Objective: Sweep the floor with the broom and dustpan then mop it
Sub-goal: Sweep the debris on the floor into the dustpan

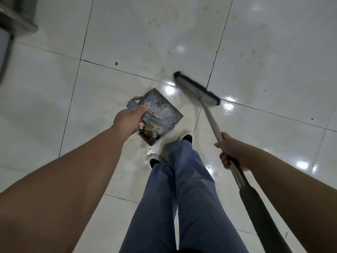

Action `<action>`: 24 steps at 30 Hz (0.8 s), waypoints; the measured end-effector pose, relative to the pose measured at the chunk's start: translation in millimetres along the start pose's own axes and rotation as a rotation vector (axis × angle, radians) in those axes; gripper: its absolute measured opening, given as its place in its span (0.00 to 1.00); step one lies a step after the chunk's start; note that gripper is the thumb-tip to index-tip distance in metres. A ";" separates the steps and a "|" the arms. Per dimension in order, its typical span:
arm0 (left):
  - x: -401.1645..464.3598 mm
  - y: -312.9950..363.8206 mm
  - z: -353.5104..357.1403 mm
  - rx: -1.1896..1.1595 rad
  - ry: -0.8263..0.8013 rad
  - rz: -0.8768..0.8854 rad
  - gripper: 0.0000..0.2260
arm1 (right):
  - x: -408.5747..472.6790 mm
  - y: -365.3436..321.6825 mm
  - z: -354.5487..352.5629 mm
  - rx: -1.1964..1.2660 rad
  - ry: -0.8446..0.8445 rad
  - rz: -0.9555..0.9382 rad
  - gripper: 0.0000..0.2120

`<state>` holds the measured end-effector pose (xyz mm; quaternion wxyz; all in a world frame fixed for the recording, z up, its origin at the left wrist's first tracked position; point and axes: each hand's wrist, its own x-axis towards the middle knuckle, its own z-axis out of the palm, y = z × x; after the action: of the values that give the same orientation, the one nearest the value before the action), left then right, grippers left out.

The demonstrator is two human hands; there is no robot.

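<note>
your left hand [128, 120] grips the handle of the metal dustpan [160, 110], fingers curled round it, thumb along the top. the pan extends forward and right from the grip, tilted, with brown debris [147, 132] gathered at its near low end. your right hand [230, 151] is clamped round the metal shaft of the broom [197, 88]; the black-bristled head lies ahead and left of that grip, just right of the pan, over the white tiled floor [273, 52]. whether bristles touch the tile: cannot tell.
</note>
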<state>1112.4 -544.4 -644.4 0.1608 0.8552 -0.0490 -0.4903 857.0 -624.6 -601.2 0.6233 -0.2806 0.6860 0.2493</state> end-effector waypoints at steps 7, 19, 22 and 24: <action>-18.6 -42.3 -42.4 -0.118 0.029 -0.024 0.21 | -44.3 21.2 21.9 -0.153 0.002 -0.194 0.09; -4.9 -71.9 -46.9 -0.160 0.071 -0.100 0.18 | 40.1 -144.3 -25.0 -0.175 0.260 -0.283 0.14; -1.7 -75.3 -47.1 -0.210 0.089 -0.100 0.17 | 57.4 -152.2 -13.3 -0.225 0.215 -0.231 0.15; -4.9 -75.8 -47.8 -0.233 0.069 -0.129 0.17 | 56.5 -127.5 -0.6 -0.331 0.179 -0.181 0.14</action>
<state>1145.1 -460.9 -642.5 0.2288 0.8485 0.0688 -0.4722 941.5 -720.8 -656.4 0.5254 -0.4606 0.6602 0.2755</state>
